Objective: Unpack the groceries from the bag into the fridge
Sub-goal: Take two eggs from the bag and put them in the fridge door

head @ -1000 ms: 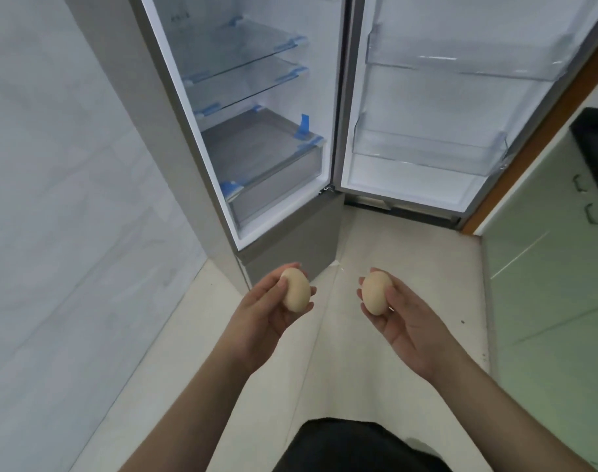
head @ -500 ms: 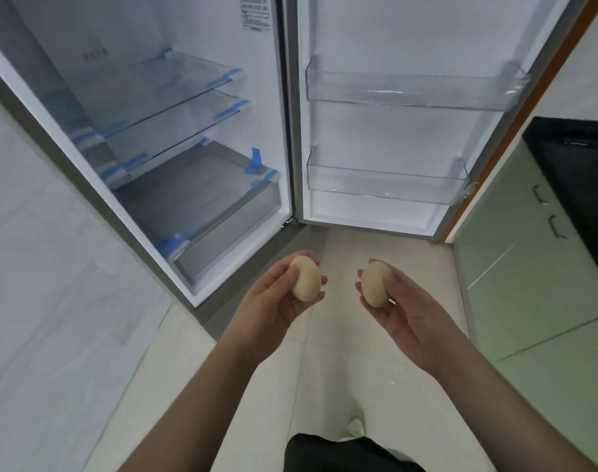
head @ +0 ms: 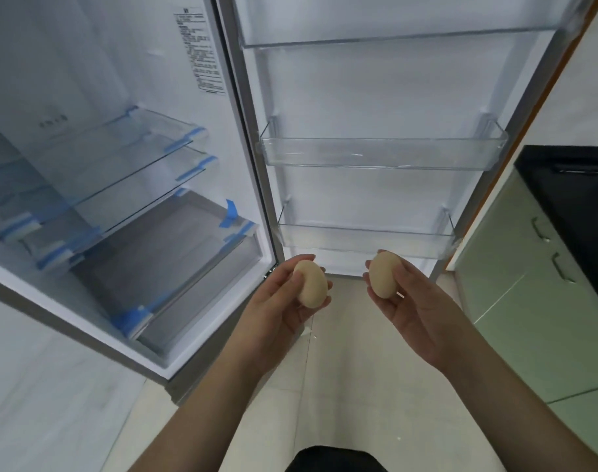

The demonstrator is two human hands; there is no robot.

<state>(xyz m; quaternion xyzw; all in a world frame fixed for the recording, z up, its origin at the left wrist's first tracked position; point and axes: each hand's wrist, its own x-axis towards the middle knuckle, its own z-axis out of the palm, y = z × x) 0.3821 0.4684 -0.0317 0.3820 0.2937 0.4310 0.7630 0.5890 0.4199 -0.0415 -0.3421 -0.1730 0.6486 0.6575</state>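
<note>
Head view: an egg (head: pixel 312 283) is pinched in the left hand (head: pixel 277 313), another egg (head: pixel 384 274) in the right hand (head: pixel 418 315); either could be cracked by squeezing, or dropped short of the door shelf (head: pixel 365 240) just beyond.

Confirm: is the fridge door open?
Open. The door is swung wide, its bins facing the camera, and the glass shelves inside are exposed.

Both bare forearms reach forward from the near edge, side by side. The left hand (head: pixel 277 308) and the right hand (head: pixel 416 311) face each other, palms inward, fingers curled, each grip closed round an egg.
</note>
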